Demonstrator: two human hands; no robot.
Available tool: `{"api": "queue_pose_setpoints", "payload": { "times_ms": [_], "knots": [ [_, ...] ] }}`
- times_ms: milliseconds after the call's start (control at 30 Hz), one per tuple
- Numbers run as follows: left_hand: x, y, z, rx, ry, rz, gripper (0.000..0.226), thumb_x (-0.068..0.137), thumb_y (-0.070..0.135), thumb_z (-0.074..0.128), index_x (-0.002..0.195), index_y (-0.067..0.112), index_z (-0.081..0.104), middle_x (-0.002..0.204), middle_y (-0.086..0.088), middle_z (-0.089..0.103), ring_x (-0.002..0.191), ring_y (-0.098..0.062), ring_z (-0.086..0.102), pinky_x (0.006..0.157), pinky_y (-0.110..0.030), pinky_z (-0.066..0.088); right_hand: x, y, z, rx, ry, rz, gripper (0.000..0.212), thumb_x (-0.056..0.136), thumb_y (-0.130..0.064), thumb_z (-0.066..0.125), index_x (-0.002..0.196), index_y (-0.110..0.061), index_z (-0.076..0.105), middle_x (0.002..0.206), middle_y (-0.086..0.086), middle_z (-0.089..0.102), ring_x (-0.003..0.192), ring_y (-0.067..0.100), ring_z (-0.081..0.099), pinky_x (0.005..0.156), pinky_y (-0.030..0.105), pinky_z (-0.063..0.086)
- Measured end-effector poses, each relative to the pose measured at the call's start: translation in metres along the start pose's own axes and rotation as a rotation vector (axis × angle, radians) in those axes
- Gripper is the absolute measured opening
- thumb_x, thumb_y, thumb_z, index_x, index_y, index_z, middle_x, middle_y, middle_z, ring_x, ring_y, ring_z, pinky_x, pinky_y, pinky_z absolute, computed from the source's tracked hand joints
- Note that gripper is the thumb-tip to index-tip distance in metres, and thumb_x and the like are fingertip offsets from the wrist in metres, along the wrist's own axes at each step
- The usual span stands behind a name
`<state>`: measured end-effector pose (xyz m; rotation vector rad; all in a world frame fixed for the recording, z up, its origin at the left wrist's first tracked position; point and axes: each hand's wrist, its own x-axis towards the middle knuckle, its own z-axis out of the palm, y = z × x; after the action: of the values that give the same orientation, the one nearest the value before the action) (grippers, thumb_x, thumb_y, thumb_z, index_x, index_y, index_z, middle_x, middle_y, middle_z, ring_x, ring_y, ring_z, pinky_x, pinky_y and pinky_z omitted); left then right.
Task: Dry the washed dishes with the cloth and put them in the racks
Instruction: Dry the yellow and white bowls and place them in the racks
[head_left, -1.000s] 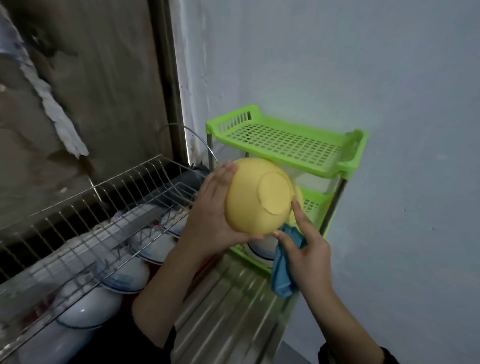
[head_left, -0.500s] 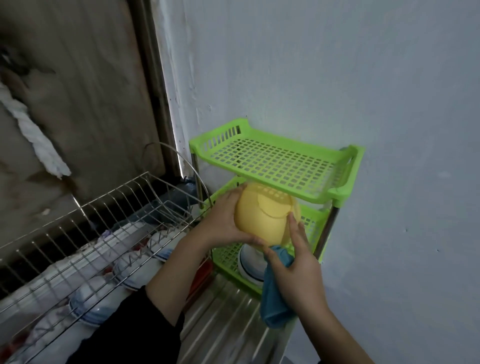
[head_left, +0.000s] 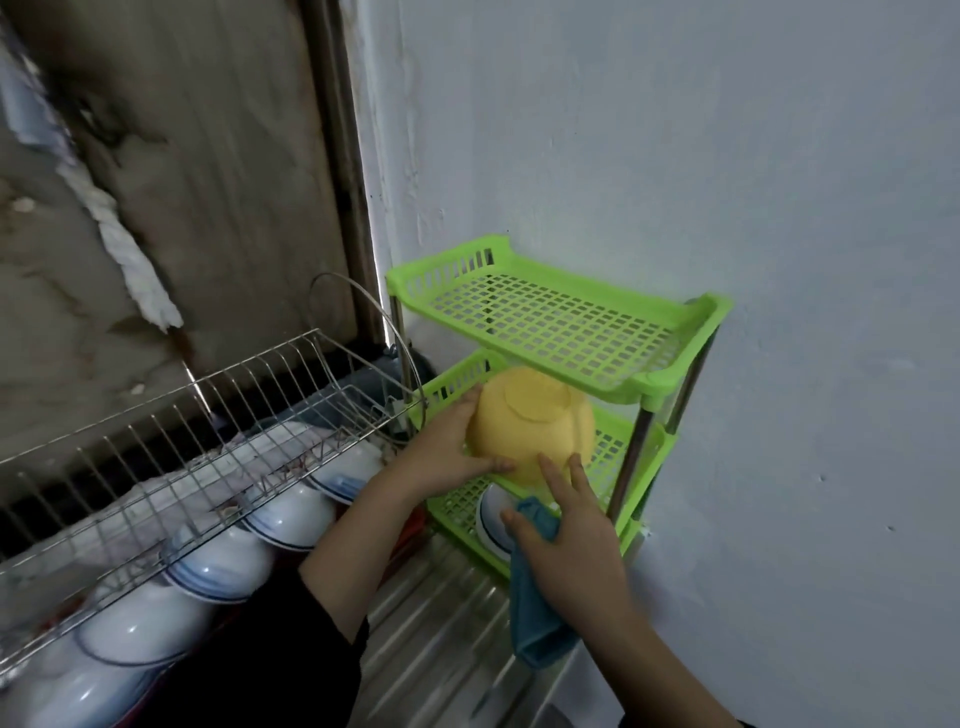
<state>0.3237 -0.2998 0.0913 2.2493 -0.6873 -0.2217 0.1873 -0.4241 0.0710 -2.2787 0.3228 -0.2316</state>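
Left hand (head_left: 441, 457) grips upturned yellow bowl (head_left: 530, 426) at green rack (head_left: 675, 374)'s middle shelf; right hand (head_left: 571, 540) pinches blue cloth (head_left: 535, 623), two fingers straight against bowl.

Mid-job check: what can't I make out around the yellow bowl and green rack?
Head view only.
Yellow bowl: inside and rim face away; whether it rests on anything is hidden by the bowl and left hand.
White bowl in the green rack: mostly covered by the right hand and cloth.
Rack space behind the yellow bowl: hidden by the top shelf.
Bowls under the wire rack: cut off by the left edge, so no count.
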Motion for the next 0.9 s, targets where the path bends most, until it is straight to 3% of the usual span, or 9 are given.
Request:
{"api": "queue_pose_setpoints", "payload": {
  "times_ms": [67,167,300,367,433,500,633,833,900],
  "knots": [
    [-0.013,0.003,0.001,0.005,0.068,-0.009,0.090,0.082,0.033,0.075,0.153,0.018,0.021,0.158,0.001,0.025,0.143,-0.016,0.026,0.109,-0.022,0.022,-0.002,0.003,0.002,0.078,0.039,-0.039,0.063,0.091,-0.043,0.064,0.147,-0.037,0.037,0.162,-0.013,0.012,0.143,0.013,0.031,0.105,0.029,0.034],
    [-0.041,0.004,-0.001,-0.108,0.173,-0.099,0.065,0.085,0.037,0.072,0.142,0.023,0.046,0.145,-0.001,0.045,0.132,-0.018,0.044,0.107,-0.035,0.040,-0.004,0.009,0.002,0.201,0.070,-0.100,0.043,0.090,-0.036,0.068,0.131,-0.038,0.054,0.148,-0.020,0.034,0.132,0.001,0.035,0.100,0.021,0.031],
    [-0.083,0.004,-0.011,-0.145,0.343,-0.171,0.033,0.085,0.036,0.072,0.116,0.025,0.066,0.114,0.005,0.067,0.109,-0.009,0.060,0.085,-0.023,0.046,-0.005,0.011,0.006,0.291,0.062,-0.172,0.020,0.087,-0.031,0.072,0.097,-0.045,0.060,0.113,-0.028,0.054,0.101,-0.009,0.053,0.085,0.020,0.040],
    [-0.102,0.005,-0.015,-0.135,0.415,-0.204,0.022,0.086,0.029,0.072,0.107,0.023,0.069,0.103,0.007,0.070,0.099,-0.005,0.062,0.086,-0.021,0.049,-0.005,0.012,0.011,0.329,0.006,-0.207,0.014,0.087,-0.029,0.073,0.094,-0.039,0.066,0.105,-0.025,0.058,0.098,-0.013,0.054,0.077,0.015,0.041],
    [-0.123,0.005,-0.017,-0.100,0.462,-0.264,0.016,0.086,0.026,0.071,0.103,0.025,0.068,0.095,0.012,0.069,0.089,0.009,0.060,0.079,-0.007,0.045,-0.004,0.009,0.017,0.340,-0.067,-0.250,0.009,0.087,-0.026,0.073,0.092,-0.033,0.069,0.101,-0.023,0.060,0.097,-0.016,0.052,0.075,0.007,0.039],
    [-0.144,0.001,-0.017,-0.110,0.527,-0.342,0.016,0.086,0.025,0.071,0.102,0.023,0.069,0.093,0.011,0.069,0.089,0.009,0.061,0.081,-0.006,0.045,-0.004,0.004,0.022,0.355,-0.135,-0.299,0.011,0.087,-0.024,0.073,0.087,-0.033,0.067,0.096,-0.022,0.061,0.095,-0.016,0.052,0.074,0.002,0.037],
    [-0.191,-0.013,-0.013,-0.074,0.647,-0.515,0.012,0.086,0.028,0.072,0.097,0.025,0.070,0.090,0.008,0.072,0.090,-0.003,0.066,0.088,-0.025,0.051,-0.006,-0.012,0.044,0.376,-0.313,-0.407,0.022,0.086,-0.021,0.073,0.079,-0.039,0.065,0.091,-0.019,0.064,0.093,-0.009,0.056,0.076,0.003,0.038],
    [-0.265,-0.017,-0.009,-0.012,0.843,-0.733,0.018,0.087,0.016,0.070,0.088,0.033,0.064,0.079,0.022,0.066,0.076,0.016,0.061,0.071,-0.001,0.043,-0.031,-0.048,0.093,0.448,-0.537,-0.612,0.035,0.081,-0.012,0.078,0.072,-0.044,0.065,0.084,-0.014,0.069,0.088,-0.001,0.064,0.078,0.005,0.041],
    [-0.293,-0.014,-0.008,0.003,0.903,-0.813,0.009,0.087,0.019,0.070,0.094,0.025,0.069,0.081,0.018,0.067,0.077,0.011,0.063,0.077,-0.007,0.047,-0.046,-0.062,0.107,0.465,-0.638,-0.647,0.037,0.081,-0.012,0.078,0.071,-0.045,0.066,0.089,-0.020,0.069,0.089,0.000,0.064,0.080,0.007,0.042]
  ]
}}
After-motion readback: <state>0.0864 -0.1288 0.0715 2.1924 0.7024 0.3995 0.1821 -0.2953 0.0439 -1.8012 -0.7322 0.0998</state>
